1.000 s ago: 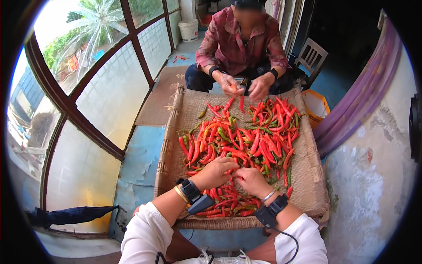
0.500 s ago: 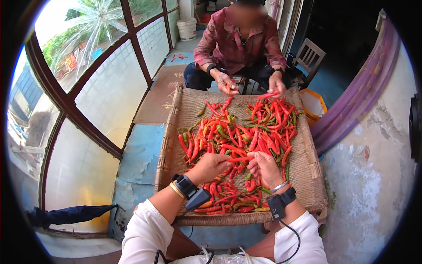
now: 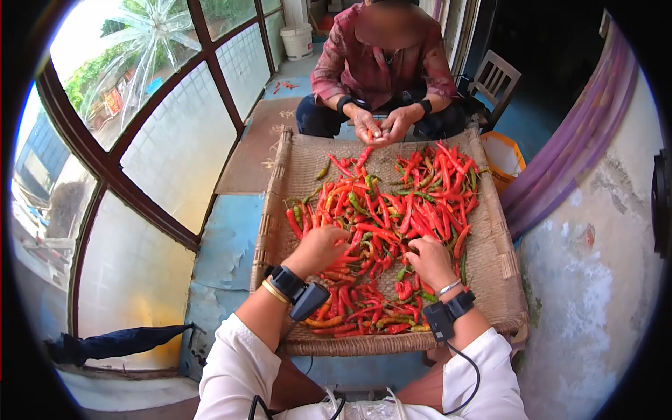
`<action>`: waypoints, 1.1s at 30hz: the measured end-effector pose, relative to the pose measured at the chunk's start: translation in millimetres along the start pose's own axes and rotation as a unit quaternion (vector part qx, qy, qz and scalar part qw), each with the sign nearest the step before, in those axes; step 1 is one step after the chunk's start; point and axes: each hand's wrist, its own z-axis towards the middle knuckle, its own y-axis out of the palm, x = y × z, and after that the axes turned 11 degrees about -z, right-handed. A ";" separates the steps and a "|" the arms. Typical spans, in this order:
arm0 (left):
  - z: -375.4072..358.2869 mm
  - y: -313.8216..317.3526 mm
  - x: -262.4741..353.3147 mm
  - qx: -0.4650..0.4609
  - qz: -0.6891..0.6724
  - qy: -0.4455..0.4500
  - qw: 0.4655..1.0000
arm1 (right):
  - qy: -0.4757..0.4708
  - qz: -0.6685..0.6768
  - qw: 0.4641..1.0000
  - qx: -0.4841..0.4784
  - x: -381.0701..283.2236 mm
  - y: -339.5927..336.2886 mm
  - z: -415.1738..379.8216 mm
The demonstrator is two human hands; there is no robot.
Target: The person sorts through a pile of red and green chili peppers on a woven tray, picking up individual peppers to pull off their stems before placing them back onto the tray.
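Red chili peppers (image 3: pixel 360 301), with some green ones among them, lie in loose heaps on a woven tray (image 3: pixel 294 155). My left hand (image 3: pixel 320 250) is over the left side of the peppers, its fingers curled and closed, pointing inward. Red peppers show just below its fingertips; whether one is in its grip I cannot make out. My right hand (image 3: pixel 430 262) is low over the peppers on the right, thumb and fingers drawn together in a pinch. What is between those fingers is hidden. Both wrists wear black strapped devices and bangles.
Across the tray a person (image 3: pixel 381 70) sits with both hands together above its far edge, holding a small reddish thing. A wooden chair (image 3: pixel 495 80) and an orange-edged bag (image 3: pixel 500 157) stand behind right. Windows (image 3: pixel 133 259) line the left; a purple curtain (image 3: pixel 560 164) hangs right.
My hands have moved apart; the red chili pepper stretched between them no longer shows there. The other person's hands have come together, and the pepper in their one hand is out of it.
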 end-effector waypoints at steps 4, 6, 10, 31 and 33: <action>-2.0 15.1 5.6 -0.106 -0.091 0.000 0.990 | -0.008 -0.075 0.993 0.087 3.9 -2.4 1.8; -3.9 21.0 12.1 -0.126 -0.104 -0.001 0.987 | -0.014 -0.089 0.995 0.035 9.6 3.0 -2.3; -6.9 27.1 22.3 -0.143 -0.156 0.008 0.977 | 0.001 -0.103 0.994 -0.021 12.1 6.9 -0.2; -6.3 27.9 32.1 -0.130 -0.419 -0.108 0.892 | 0.086 0.536 0.828 -0.142 -36.4 -19.6 -4.8; -5.6 22.8 35.9 -0.136 -0.381 -0.154 0.902 | 0.089 0.570 0.806 -0.136 -33.7 -25.0 -3.8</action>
